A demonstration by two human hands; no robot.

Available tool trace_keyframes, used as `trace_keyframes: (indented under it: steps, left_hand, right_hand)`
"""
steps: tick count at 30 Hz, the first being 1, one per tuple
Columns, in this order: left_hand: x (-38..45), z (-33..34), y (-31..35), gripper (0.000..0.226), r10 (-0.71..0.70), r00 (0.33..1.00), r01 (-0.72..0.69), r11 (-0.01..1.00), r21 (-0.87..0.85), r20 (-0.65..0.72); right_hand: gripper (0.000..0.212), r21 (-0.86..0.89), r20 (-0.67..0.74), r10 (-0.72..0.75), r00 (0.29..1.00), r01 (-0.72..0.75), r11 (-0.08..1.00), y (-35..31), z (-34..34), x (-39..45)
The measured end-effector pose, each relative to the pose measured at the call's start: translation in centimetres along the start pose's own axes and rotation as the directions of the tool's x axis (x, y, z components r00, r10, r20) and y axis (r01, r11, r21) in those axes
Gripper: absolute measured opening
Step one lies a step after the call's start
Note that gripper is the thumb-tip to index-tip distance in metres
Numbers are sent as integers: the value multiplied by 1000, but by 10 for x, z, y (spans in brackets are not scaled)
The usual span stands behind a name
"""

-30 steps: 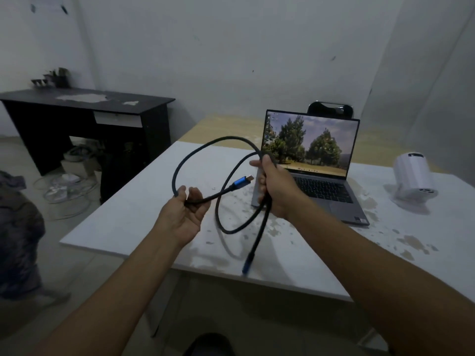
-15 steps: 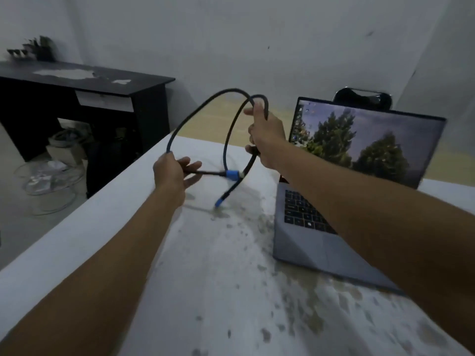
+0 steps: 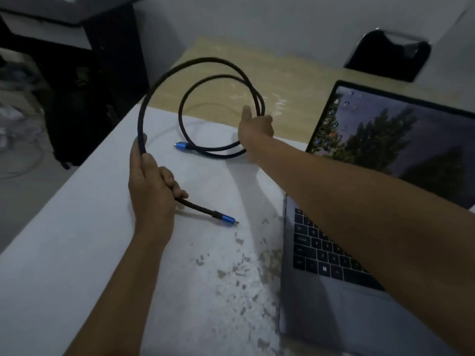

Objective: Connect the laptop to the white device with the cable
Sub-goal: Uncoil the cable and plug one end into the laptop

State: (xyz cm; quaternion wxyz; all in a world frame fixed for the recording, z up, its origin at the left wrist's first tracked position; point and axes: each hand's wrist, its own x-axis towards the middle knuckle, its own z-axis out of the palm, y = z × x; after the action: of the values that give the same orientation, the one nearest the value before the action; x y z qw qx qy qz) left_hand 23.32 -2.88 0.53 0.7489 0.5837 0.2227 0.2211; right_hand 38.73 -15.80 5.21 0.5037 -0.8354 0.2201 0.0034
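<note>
A black braided cable (image 3: pixel 164 80) with blue metal plugs loops in the air above the white table (image 3: pixel 77 240). My left hand (image 3: pixel 150 186) grips it near one end, and that blue plug (image 3: pixel 227 219) sticks out to the right just above the table. Farther back, my right hand (image 3: pixel 257 124) holds two strands of the loop together. The other blue plug (image 3: pixel 181 145) hangs low to the left of that hand. The open grey laptop (image 3: pixel 334 317) stands at the right with a tree picture on its screen (image 3: pixel 390 140). The white device is out of view.
The table's surface is chipped and stained (image 3: pixel 239 273) beside the laptop. A black chair back (image 3: pixel 388 57) stands behind the laptop. A dark desk (image 3: pixel 77 27) is at the far left, with clutter on the floor under it.
The view has tilted down and closer to the table. The cable loop has widened as my hands moved apart; the left hand now holds lower, with its plug pointing right.
</note>
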Motion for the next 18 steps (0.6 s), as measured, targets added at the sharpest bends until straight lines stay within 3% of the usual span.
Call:
trace_keyframes:
  steps: [2, 5, 7, 9, 11, 13, 15, 18]
  left_hand:
    - [1, 2, 0, 42, 0, 1000, 0, 1000, 30, 2]
    - [5, 5, 0, 41, -13, 1000, 14, 999, 40, -26]
    - [6, 5, 0, 40, -6, 999, 9, 998, 65, -48]
    - [7, 3, -1, 40, 13, 998, -6, 995, 102, -68]
    - [10, -1, -3, 39, 52, 996, -40, 988, 152, -75]
    - [10, -4, -7, 39, 126, 990, -103, 958, 267, -70]
    - [8, -6, -8, 39, 195, 979, -155, 903, 400, -60]
    - [3, -6, -8, 41, 264, 964, -191, 766, 614, -30]
  right_hand:
    - [64, -179, 29, 78, 997, -71, 981, 1, 3, 0]
    - [76, -215, 98, 32, 995, -10, 977, -6, 4, -5]
    - [79, -244, 34, -7, 999, 15, 970, -12, 1, -16]
    - [67, -293, 47, -167, 985, 174, 940, -8, -7, -36]
    - [50, -331, 198, -363, 911, 411, 850, 12, -21, -62]
    - [37, -350, 332, -444, 832, 546, 761, 43, -38, -93]
    - [36, -352, 367, -463, 807, 581, 734, 75, -46, -130]
    - [43, -280, 399, -438, 806, 562, 779, 114, -45, -203]
